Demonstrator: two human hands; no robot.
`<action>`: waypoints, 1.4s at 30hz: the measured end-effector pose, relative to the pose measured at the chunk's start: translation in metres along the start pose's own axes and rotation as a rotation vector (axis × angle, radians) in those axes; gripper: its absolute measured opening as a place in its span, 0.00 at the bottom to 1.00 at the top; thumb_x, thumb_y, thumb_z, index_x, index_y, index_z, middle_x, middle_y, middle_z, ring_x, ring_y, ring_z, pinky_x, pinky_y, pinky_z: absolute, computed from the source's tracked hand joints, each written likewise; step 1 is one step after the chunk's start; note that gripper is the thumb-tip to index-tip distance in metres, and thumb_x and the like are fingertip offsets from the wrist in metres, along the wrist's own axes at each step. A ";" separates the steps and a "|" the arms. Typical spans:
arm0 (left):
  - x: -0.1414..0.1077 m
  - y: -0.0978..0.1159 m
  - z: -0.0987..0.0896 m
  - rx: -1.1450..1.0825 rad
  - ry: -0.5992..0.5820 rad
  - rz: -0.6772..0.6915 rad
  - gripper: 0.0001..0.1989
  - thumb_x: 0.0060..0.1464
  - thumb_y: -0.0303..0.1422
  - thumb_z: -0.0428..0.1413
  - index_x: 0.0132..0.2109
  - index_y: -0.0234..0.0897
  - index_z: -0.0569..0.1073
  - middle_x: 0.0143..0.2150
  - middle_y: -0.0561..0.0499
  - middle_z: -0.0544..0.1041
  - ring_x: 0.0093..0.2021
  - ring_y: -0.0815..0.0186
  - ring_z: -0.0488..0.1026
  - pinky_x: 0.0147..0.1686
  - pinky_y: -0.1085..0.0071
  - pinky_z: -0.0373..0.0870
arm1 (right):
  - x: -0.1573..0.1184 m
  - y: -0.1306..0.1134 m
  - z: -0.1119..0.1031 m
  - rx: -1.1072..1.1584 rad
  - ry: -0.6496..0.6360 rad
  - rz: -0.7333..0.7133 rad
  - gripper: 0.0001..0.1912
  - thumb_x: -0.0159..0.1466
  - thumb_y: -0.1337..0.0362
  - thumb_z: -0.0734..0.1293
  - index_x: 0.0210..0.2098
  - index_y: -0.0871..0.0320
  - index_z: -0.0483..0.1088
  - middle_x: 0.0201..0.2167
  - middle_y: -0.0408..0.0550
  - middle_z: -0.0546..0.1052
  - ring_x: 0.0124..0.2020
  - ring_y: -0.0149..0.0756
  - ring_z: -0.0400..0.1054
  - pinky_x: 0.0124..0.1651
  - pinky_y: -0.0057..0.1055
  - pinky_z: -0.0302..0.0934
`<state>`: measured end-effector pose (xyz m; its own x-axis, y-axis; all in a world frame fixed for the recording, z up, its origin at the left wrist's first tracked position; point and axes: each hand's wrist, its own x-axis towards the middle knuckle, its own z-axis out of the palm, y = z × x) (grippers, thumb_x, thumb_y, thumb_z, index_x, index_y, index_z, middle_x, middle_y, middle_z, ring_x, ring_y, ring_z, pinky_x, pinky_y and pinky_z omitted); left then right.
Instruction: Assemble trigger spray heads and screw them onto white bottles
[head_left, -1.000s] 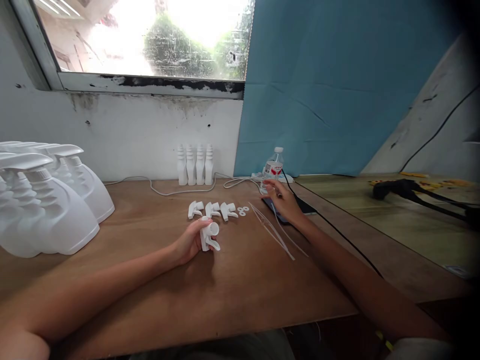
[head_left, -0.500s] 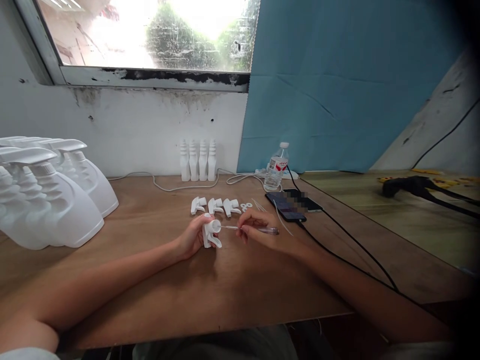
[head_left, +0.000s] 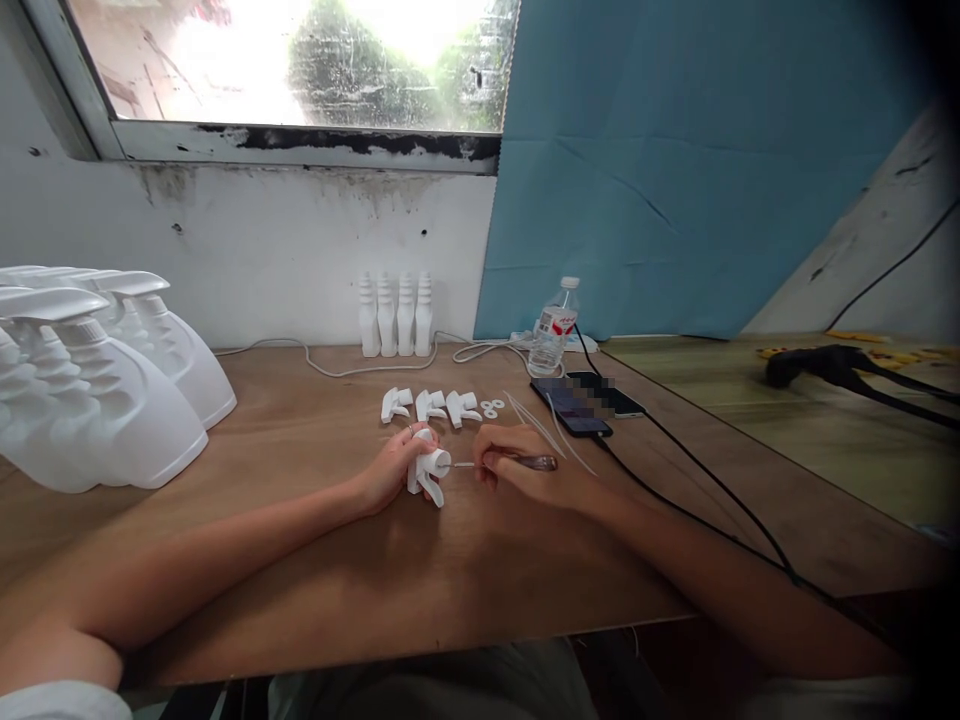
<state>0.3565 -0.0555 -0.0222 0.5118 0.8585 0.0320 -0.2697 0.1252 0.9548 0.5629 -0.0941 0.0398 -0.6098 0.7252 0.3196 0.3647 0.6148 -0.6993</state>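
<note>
My left hand (head_left: 390,470) is closed around a white trigger spray head (head_left: 429,465), its round collar turned to the right and its trigger pointing down. In my right hand (head_left: 510,458) is a screwdriver-like tool with a brownish handle (head_left: 541,463) and a thin metal shaft (head_left: 463,465). The shaft's tip is at the collar opening; how deep it goes I cannot tell. Behind my hands lie three more spray heads (head_left: 431,406) in a row. Beside them are several small white rings (head_left: 492,408) and thin clear tubes (head_left: 536,418).
Large white spray bottles (head_left: 142,400) stand at the left. Several slim white bottles (head_left: 396,318) line the wall. A clear water bottle (head_left: 551,335) stands behind two phones (head_left: 571,408) with black cables (head_left: 697,530) running right. The table's front edge (head_left: 420,655) is near my lap.
The spray head in my left hand has tilted slightly, its collar shifting a little right and down. The tool has stayed at the collar. The whole view has shifted slightly.
</note>
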 end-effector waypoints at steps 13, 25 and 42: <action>-0.001 0.001 -0.001 0.019 -0.053 0.008 0.07 0.46 0.31 0.54 0.31 0.35 0.63 0.29 0.53 0.68 0.21 0.73 0.64 0.17 0.79 0.62 | -0.002 0.012 0.001 -0.194 -0.164 -0.389 0.12 0.65 0.72 0.54 0.35 0.59 0.68 0.30 0.46 0.68 0.31 0.30 0.63 0.35 0.28 0.58; 0.003 0.005 -0.006 -0.177 0.019 -0.102 0.05 0.46 0.32 0.51 0.30 0.35 0.63 0.25 0.55 0.66 0.17 0.71 0.64 0.15 0.75 0.62 | 0.001 0.031 0.019 0.023 0.018 -0.348 0.15 0.70 0.65 0.52 0.34 0.58 0.67 0.29 0.47 0.71 0.33 0.33 0.66 0.40 0.32 0.62; 0.005 0.004 -0.010 -0.279 0.069 -0.149 0.05 0.47 0.31 0.52 0.32 0.35 0.66 0.24 0.54 0.68 0.20 0.71 0.66 0.18 0.76 0.66 | 0.004 0.032 0.025 -0.559 0.052 -0.537 0.20 0.66 0.70 0.58 0.58 0.57 0.60 0.60 0.56 0.62 0.60 0.40 0.58 0.58 0.40 0.60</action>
<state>0.3502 -0.0454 -0.0209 0.5085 0.8511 -0.1308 -0.4141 0.3749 0.8295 0.5546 -0.0796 0.0023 -0.7746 0.2892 0.5624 0.3377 0.9411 -0.0188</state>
